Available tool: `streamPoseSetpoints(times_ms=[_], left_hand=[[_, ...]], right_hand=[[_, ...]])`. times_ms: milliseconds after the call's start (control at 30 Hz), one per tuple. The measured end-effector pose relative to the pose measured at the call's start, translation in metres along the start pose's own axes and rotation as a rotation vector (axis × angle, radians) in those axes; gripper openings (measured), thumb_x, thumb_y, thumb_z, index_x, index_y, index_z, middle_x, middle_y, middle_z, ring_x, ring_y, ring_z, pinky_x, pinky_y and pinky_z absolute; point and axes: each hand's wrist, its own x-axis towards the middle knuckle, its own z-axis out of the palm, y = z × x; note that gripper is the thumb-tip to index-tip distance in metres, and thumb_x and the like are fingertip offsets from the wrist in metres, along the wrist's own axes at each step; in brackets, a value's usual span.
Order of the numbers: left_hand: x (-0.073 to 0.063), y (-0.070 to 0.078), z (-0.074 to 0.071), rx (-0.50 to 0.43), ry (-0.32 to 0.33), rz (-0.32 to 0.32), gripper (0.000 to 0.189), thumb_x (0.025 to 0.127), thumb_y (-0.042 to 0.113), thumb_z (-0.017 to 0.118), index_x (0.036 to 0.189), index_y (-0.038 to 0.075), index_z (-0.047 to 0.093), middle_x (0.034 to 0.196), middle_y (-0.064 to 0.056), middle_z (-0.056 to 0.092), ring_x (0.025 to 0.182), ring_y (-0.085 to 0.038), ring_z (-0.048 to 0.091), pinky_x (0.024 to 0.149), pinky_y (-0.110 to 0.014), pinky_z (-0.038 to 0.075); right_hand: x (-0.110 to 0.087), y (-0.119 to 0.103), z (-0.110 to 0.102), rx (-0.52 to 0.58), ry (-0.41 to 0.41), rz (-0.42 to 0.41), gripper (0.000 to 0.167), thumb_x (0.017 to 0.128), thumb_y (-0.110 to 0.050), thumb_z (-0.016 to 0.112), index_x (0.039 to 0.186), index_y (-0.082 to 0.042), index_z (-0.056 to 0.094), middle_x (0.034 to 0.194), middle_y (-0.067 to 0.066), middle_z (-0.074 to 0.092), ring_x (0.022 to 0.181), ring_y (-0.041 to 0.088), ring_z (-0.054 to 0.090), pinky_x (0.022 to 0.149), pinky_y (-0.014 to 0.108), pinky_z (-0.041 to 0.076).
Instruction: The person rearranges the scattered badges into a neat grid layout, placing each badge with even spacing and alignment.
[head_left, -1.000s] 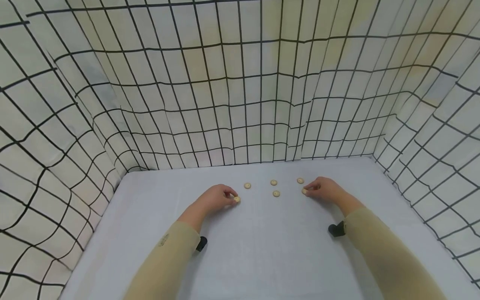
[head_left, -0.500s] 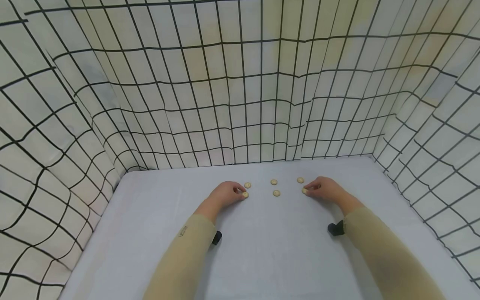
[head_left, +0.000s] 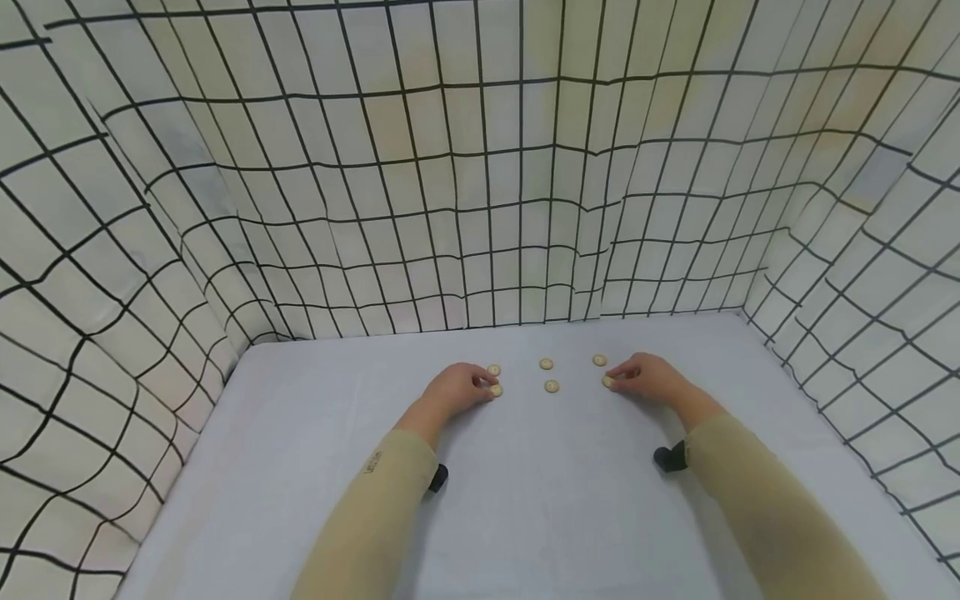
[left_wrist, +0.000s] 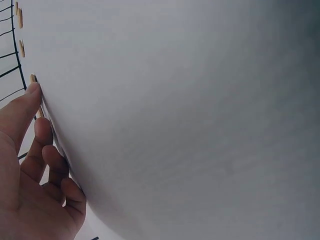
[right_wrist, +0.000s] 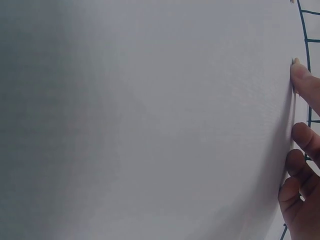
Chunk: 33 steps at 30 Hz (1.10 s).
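Small round wooden discs with faint marks lie on the white table. My left hand pinches a wooden disc at the left of the nearer row. On the right, my right hand holds another wooden disc between thumb and finger, at the tabletop. Between them sits the middle disc. Behind is a second row with a left disc, a centre disc and a right disc. Fingers cover part of both held discs in the wrist views.
A white cloth wall with a black grid rises behind the table and along both sides. Dark wrist cameras hang beneath both sleeves, close over the tabletop.
My left hand has moved right and slightly away from me with its disc, bringing it in front of the rear left disc. The right hand has stayed in place.
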Motion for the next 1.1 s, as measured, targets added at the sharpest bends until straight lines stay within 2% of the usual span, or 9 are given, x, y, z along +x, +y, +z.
streamPoseSetpoints(times_ms=[200,500,1100], left_hand=[[-0.0017,0.0015,-0.0020,0.005,0.019,-0.022,0.023,0.089,0.023,0.075,0.112,0.022,0.075,0.105,-0.003,0.064,0.094,-0.020,0.056,0.090,-0.040,0.044],[-0.0041,0.0016,-0.0031,-0.003,0.004,-0.026,0.024,0.089,0.024,0.075,0.113,0.021,0.074,0.104,-0.003,0.064,0.092,-0.019,0.055,0.089,-0.040,0.045],[-0.0048,0.0008,-0.0024,-0.017,-0.010,-0.011,0.025,0.090,0.022,0.074,0.114,0.022,0.074,0.105,-0.003,0.063,0.094,-0.021,0.054,0.091,-0.040,0.044]], right_hand=[[0.0001,-0.0007,0.0007,-0.005,-0.004,-0.010,0.030,0.091,-0.029,0.072,0.117,-0.014,0.074,0.113,0.011,0.061,0.104,0.029,0.055,0.089,0.047,0.044],[0.0014,0.0016,0.0011,-0.002,-0.009,-0.019,0.032,0.091,-0.030,0.072,0.118,-0.015,0.073,0.113,0.011,0.061,0.104,0.029,0.054,0.090,0.047,0.044],[0.0033,0.0065,0.0031,-0.010,-0.010,0.004,0.037,0.090,-0.031,0.073,0.125,-0.018,0.070,0.108,0.008,0.060,0.097,0.026,0.052,0.083,0.041,0.043]])
